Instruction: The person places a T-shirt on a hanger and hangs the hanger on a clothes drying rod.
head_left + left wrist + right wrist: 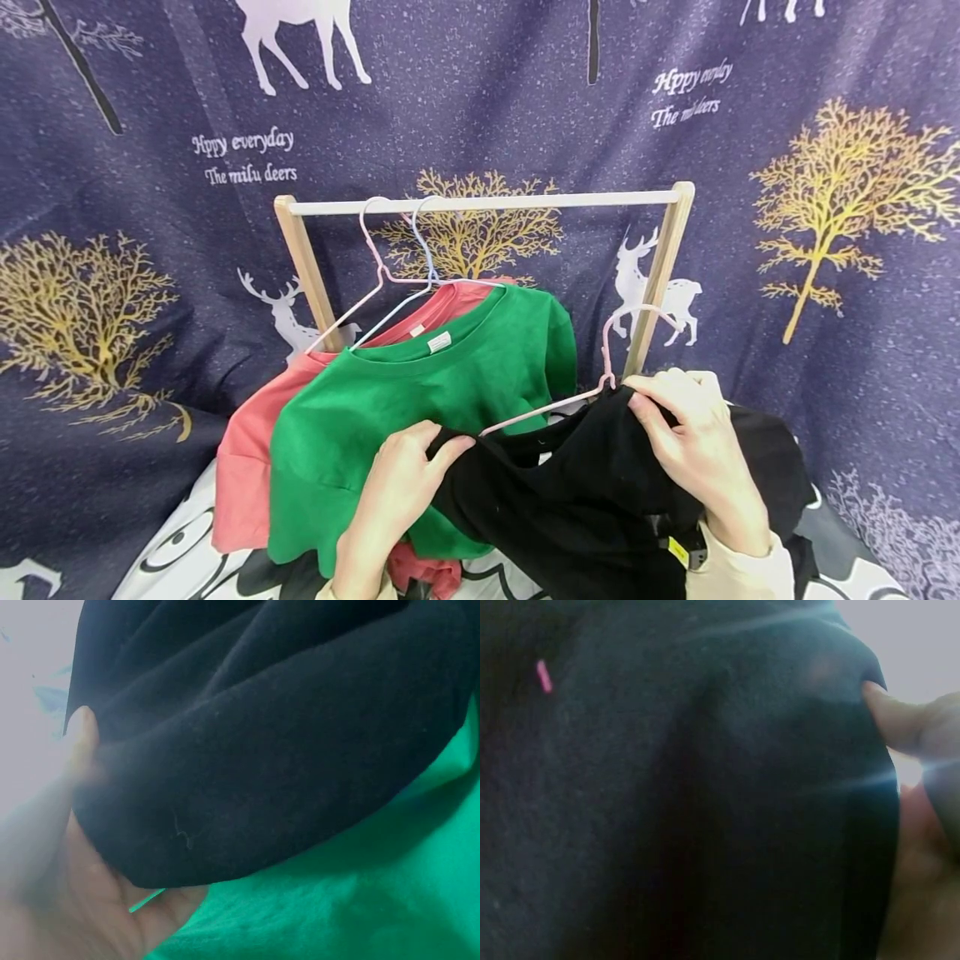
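A black shirt [555, 517] hangs between my two hands at the front right of the head view. A pink hanger [543, 411] sits at its neckline, its hook rising above the cloth toward the rack's right post. My left hand [397, 479] pinches the left shoulder between thumb and fingers. The right hand [697, 442] grips the cloth just right of the hanger's neck. In the left wrist view the black cloth [285, 765] lies over green fabric, with the thumb on top. Dark cloth [705, 787] fills most of the right wrist view, thumb at its edge.
Behind stands a small rack with a white bar [525, 202] and wooden posts [663, 258]. A green shirt [420, 392] on a blue hanger [397, 310] and a coral shirt [251, 454] on a pink one hang there. A patterned curtain [480, 100] forms the backdrop.
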### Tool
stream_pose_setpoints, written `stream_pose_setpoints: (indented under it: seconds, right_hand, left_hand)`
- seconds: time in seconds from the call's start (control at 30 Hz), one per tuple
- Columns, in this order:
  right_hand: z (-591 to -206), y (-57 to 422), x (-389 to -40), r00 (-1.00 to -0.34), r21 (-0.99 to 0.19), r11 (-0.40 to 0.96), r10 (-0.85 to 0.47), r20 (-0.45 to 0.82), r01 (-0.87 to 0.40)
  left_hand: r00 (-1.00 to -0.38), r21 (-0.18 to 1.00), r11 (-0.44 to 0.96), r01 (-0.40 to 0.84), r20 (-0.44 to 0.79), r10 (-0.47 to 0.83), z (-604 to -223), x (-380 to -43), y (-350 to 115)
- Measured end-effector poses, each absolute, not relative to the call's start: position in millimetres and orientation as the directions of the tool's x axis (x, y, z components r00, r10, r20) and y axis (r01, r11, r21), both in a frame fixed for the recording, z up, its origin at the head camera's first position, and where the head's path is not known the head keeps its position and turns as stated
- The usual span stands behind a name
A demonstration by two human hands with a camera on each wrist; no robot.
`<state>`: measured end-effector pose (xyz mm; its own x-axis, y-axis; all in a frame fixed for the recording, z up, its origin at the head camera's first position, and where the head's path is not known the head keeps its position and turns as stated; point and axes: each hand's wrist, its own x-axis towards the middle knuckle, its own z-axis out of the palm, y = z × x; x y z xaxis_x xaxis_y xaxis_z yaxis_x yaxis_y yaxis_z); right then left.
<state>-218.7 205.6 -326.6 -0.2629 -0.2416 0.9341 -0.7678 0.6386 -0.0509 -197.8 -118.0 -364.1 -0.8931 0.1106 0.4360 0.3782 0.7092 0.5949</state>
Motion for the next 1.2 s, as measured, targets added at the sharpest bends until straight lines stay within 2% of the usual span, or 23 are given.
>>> stream_pose_setpoints:
  seconds: [0.3,0.5,0.77,1.0,1.2]
  right_hand:
    - [-328.2,207.2,-219.7,-0.289,-0.096,0.656,-0.193,0.938,-0.749]
    - [-329.6,206.3,-221.7,-0.306,-0.111,0.654,-0.192,0.933,-0.749]
    - [-328.2,201.8,-222.6,-0.328,-0.107,0.68,-0.204,0.923,-0.725]
    - [-328.5,202.3,-223.6,-0.3,-0.102,0.697,-0.168,0.939,-0.71]
    - [-329.0,200.1,-224.7,-0.289,-0.083,0.71,-0.175,0.941,-0.7]
  left_hand:
    - [-0.749,0.394,0.725,0.565,0.614,0.25,-365.5,-198.3,-107.3]
    - [-0.654,0.213,0.774,0.596,0.688,0.314,-362.9,-196.9,-100.8]
    - [-0.661,0.17,0.805,0.568,0.677,0.323,-360.8,-196.4,-92.8]
    - [-0.628,0.118,0.795,0.595,0.686,0.368,-356.0,-203.5,-88.7]
    - [-0.634,0.123,0.807,0.578,0.69,0.349,-354.9,-203.3,-86.0]
